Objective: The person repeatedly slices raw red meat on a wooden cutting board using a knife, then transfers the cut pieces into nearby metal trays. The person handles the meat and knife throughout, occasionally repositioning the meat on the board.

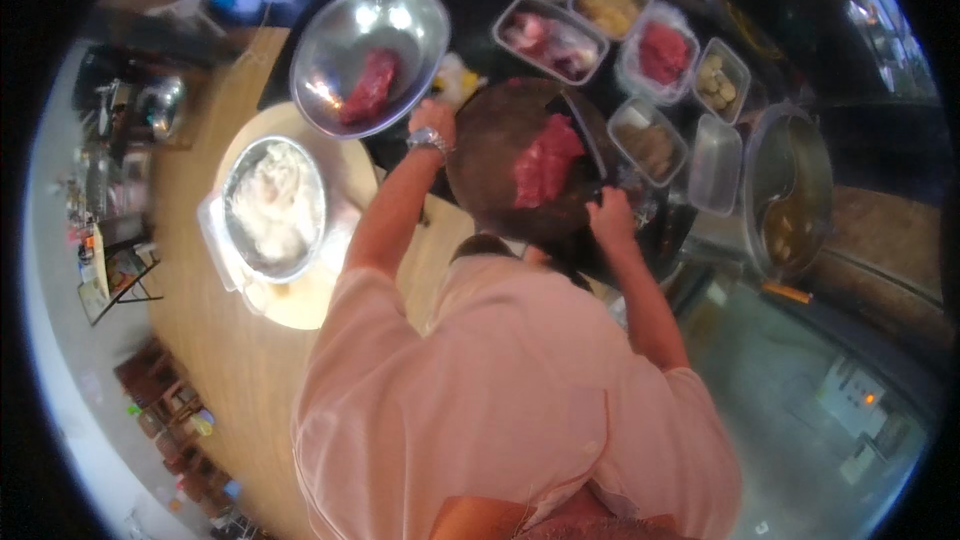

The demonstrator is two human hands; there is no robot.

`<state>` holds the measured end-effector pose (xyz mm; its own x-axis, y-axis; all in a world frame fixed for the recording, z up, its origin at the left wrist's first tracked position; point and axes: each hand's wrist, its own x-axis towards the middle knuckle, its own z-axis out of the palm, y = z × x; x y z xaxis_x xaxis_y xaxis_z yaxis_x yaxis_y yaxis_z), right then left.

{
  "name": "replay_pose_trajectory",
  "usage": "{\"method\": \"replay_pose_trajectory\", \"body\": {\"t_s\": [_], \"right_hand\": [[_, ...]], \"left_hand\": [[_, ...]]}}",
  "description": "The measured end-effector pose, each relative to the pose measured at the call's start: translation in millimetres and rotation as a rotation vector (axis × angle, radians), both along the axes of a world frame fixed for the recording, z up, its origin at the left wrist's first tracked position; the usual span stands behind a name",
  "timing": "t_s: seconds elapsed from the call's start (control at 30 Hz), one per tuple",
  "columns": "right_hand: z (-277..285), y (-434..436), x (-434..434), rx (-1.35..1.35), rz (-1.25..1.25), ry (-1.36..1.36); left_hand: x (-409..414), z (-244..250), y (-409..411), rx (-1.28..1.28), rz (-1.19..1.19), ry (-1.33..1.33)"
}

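Note:
My left hand (pixel 433 120), with a metal watch at the wrist, is at the lower right rim of a steel bowl (pixel 315 22); its fingers are shut on that rim. The bowl is tilted and holds a piece of red raw meat (pixel 371 86). My right hand (pixel 613 216) grips the handle of a large knife (pixel 586 127), whose blade lies along the right side of a round dark cutting board (pixel 484 157). Sliced red raw meat (pixel 550 161) lies on the board, left of the blade.
Several plastic containers stand beyond and right of the board, among them one of minced red meat (pixel 663 52) and one of bones with meat (pixel 551 39). A steel pot of brown liquid (pixel 791 229) is far right. At left a bowl of white food (pixel 274 202) sits on a round stool.

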<state>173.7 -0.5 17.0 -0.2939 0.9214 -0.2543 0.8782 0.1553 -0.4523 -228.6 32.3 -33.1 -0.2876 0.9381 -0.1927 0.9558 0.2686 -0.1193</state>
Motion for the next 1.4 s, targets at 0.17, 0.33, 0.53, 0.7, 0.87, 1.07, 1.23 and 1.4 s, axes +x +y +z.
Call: {"method": "replay_pose_trajectory", "body": {"t_s": [0.17, 0.33, 0.53, 0.7, 0.87, 1.07, 1.23, 1.4], "right_hand": [[13.1, 7.9, 2.9, -0.141, -0.225, -0.058], [21.3, -3.9, 9.0, -0.022, -0.316, 0.015], [53.7, -20.2, 11.0, -0.098, -0.394, 0.085], [72.5, -34.5, 38.1, -0.105, -0.433, 0.145], [73.9, -49.1, 66.2, -0.076, -0.429, 0.264], [42.0, -67.7, 89.3, -0.224, -0.521, 0.546], [57.5, -62.4, 76.6, -0.423, -0.576, 0.731], [51.3, -57.3, 61.2, -0.447, -0.565, 0.689]], "left_hand": [[23.5, 60.3, -6.3, -0.207, -0.016, -0.354], [48.3, 99.8, -22.3, -0.073, 0.119, -0.362], [144.2, 56.0, -57.1, 0.317, -0.231, -0.729], [199.9, 62.4, -62.5, 0.196, -0.262, -0.528], [183.0, 23.3, -43.8, 0.141, -0.235, -0.65], [150.8, 52.5, -7.2, -0.02, 0.098, -1.353], [118.5, 73.9, 7.8, -0.229, 0.356, -2.225], [95.1, 65.7, -11.2, -0.396, 0.58, -2.209]]}}
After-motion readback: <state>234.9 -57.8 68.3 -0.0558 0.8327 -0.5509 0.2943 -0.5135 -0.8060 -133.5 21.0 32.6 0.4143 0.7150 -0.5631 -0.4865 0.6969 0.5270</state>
